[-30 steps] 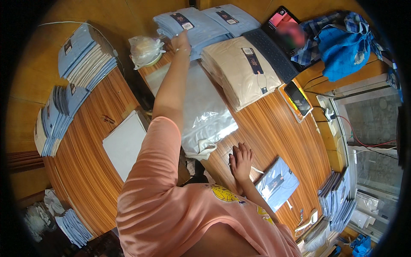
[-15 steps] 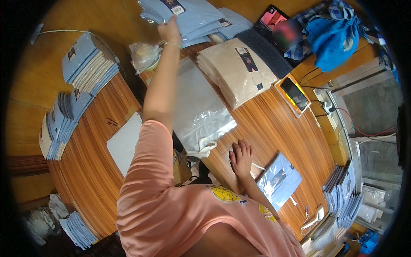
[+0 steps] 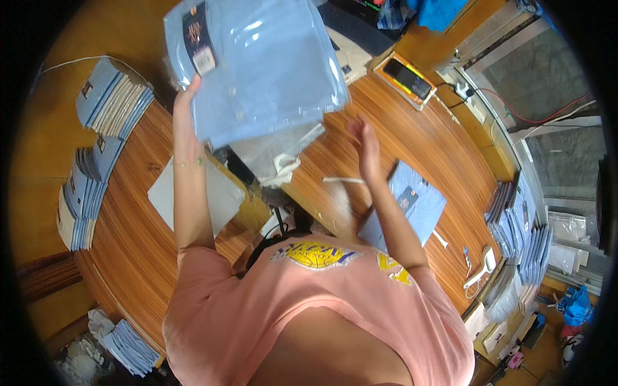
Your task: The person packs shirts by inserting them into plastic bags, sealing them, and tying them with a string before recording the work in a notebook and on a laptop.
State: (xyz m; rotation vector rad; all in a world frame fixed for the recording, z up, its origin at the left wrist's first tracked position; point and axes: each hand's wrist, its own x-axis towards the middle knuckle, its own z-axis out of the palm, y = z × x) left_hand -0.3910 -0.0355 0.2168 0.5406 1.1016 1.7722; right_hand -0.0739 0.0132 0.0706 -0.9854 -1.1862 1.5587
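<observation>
My left hand [image 3: 187, 103] grips the left edge of a folded light-blue garment in a clear bag [image 3: 270, 71], thumb on top. The bag is lifted above the table and carries a dark tag with a white label. To its lower right, my right hand [image 3: 367, 145] is raised with nothing in it, fingers apart and slightly bent. Beside the right forearm lies a smaller packed blue garment [image 3: 409, 199], partly covered by that arm. Below the lifted bag, a clear plastic sheet [image 3: 277, 148] and a crumpled white cloth [image 3: 283, 168] show.
Packed blue and beige garments [image 3: 116, 96] are piled on the left; more blue ones [image 3: 515, 215] stand at the right edge. A phone [image 3: 407, 78] lies on an orange box at the back right. A white-handled tool [image 3: 481, 267] and white paper [image 3: 187, 193] lie on the wooden table [image 3: 129, 257].
My left hand has brought the packed blue garment from the far stack toward me, over the plastic sheet. My right hand has lifted off the table and moved farther out.
</observation>
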